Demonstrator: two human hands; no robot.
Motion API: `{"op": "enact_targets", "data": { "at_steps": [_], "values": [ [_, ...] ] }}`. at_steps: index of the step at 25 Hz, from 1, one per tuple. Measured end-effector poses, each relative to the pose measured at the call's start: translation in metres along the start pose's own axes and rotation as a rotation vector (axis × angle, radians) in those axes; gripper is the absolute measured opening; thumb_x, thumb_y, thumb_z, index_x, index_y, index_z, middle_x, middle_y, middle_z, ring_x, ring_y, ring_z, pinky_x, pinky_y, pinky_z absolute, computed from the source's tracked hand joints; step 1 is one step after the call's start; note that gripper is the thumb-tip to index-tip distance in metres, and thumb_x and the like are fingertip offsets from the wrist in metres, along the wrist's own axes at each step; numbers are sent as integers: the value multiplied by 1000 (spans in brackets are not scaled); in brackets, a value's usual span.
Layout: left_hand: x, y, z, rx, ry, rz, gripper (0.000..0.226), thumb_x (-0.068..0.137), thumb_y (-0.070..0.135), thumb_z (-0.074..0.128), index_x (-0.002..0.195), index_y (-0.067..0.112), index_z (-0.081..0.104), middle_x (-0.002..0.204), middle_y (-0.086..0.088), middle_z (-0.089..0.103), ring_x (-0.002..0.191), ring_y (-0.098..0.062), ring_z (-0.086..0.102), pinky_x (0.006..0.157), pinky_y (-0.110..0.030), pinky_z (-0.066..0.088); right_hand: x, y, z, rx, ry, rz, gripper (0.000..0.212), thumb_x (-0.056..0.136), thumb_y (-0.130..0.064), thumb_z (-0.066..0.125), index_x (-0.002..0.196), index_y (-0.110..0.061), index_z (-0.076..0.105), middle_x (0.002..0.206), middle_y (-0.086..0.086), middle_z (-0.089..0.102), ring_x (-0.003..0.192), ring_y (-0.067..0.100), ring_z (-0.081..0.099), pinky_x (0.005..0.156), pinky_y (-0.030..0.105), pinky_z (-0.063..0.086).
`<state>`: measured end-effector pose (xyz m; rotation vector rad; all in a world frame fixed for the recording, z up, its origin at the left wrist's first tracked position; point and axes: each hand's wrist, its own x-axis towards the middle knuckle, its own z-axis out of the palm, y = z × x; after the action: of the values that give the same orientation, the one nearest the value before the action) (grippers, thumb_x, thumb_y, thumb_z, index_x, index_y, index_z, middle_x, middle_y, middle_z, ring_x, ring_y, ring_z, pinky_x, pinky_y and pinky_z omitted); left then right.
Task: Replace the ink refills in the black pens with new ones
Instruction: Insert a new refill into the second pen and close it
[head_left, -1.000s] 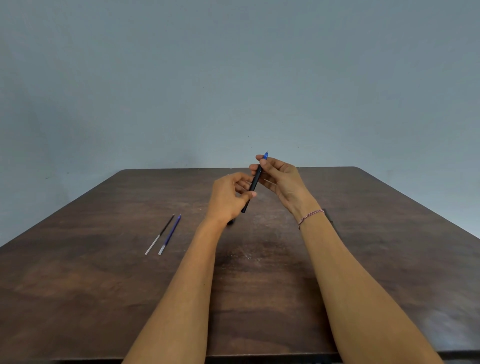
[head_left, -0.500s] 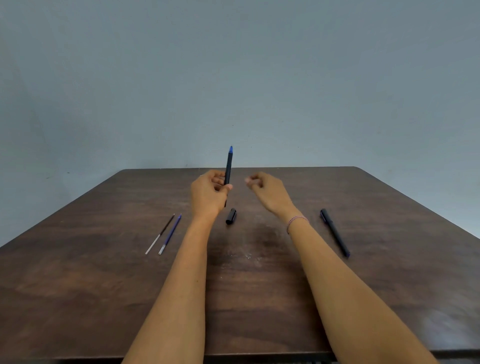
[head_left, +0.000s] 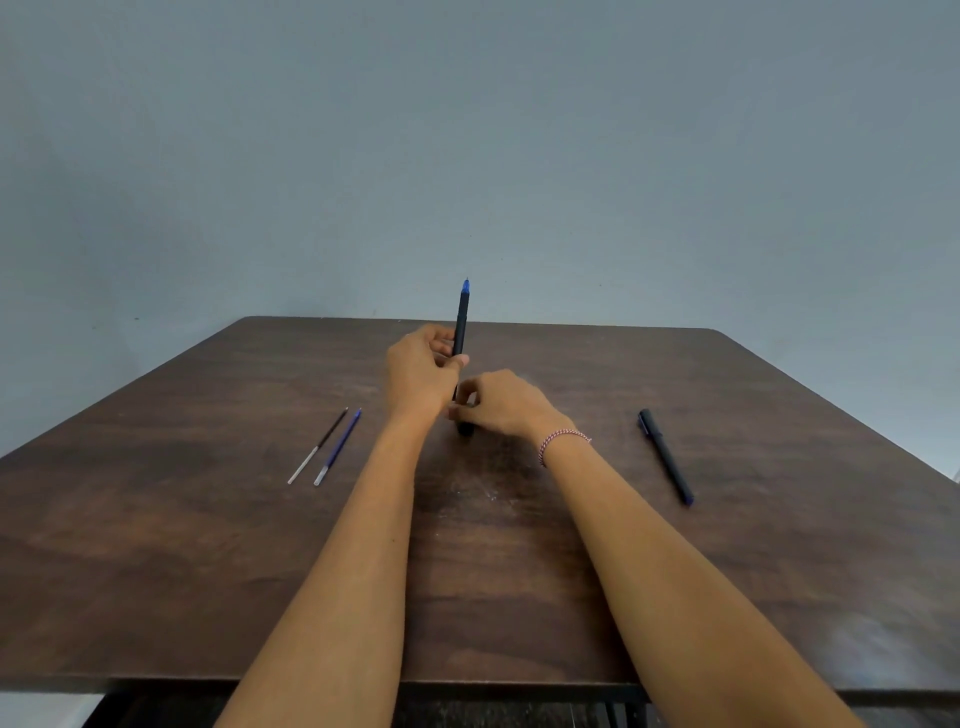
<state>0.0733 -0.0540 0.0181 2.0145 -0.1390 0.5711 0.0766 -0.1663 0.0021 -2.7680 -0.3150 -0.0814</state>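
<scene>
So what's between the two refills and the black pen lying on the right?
In the head view, the left hand holding an uncapped pen upright and the right hand over a black cap on the table.

**Black, Blue and Brown Are Showing**

The upright pen is showing a black barrel and a blue tip. The lying pen is looking black. The dark refill is fading to white at one end, and the blue refill is fading to a pale end. The table is showing dark brown grain with whitish scuffs. The bracelet is showing twisted red and white.
</scene>
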Motion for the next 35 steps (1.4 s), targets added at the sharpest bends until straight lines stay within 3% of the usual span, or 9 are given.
{"op": "enact_targets", "data": {
  "at_steps": [5,8,11,13,16,19,28,35],
  "values": [
    [0,0,1,3,-67,42,28,79,12,72,106,10,63,86,2,59,77,-11,56,74,-23,46,2,14,-5,106,53,17,22,84,-27,70,99,-13,64,87,-1,59,84,17,56,78,30,47],
    [-3,0,3,-5,-113,79,26,78,12,73,102,12,64,80,5,59,69,-7,56,66,-14,44,1,32,-6,349,258,100,16,81,-17,74,91,-15,61,71,-7,56,78,14,57,75,30,48],
    [-5,2,3,4,-171,104,24,77,10,74,98,16,63,74,12,55,63,0,53,56,-6,39,-2,40,-14,680,571,149,30,80,-18,76,98,-16,53,76,-1,61,72,13,59,68,28,53],
    [-6,2,5,14,-202,119,23,77,9,74,97,16,64,74,12,55,63,-1,53,58,-6,39,-4,39,-24,911,714,127,31,79,-18,76,101,-17,55,80,3,65,69,13,62,59,21,52],
    [-8,3,7,31,-231,132,22,77,8,74,95,16,64,74,11,55,62,-1,52,58,-8,40,-8,36,-36,1218,823,110,25,78,-13,77,96,-16,61,83,14,70,65,15,65,59,21,53],
    [-7,2,6,31,-241,129,22,76,7,74,94,17,64,75,10,56,63,-1,52,59,-8,41,-9,36,-38,1397,890,116,22,79,-10,76,95,-15,62,80,13,70,63,14,64,62,21,54],
    [-6,1,9,75,-276,150,25,74,8,76,95,17,66,73,14,55,64,-2,53,71,-23,49,-12,35,-47,1586,978,81,29,79,-7,75,106,-10,62,82,10,71,70,8,70,64,16,54],
    [-6,1,9,92,-284,140,26,76,11,75,100,18,66,79,11,57,69,-2,55,72,-23,49,-11,32,-45,1492,911,22,25,80,-5,74,99,-12,58,78,8,71,72,9,70,63,17,53]
  ]
}}
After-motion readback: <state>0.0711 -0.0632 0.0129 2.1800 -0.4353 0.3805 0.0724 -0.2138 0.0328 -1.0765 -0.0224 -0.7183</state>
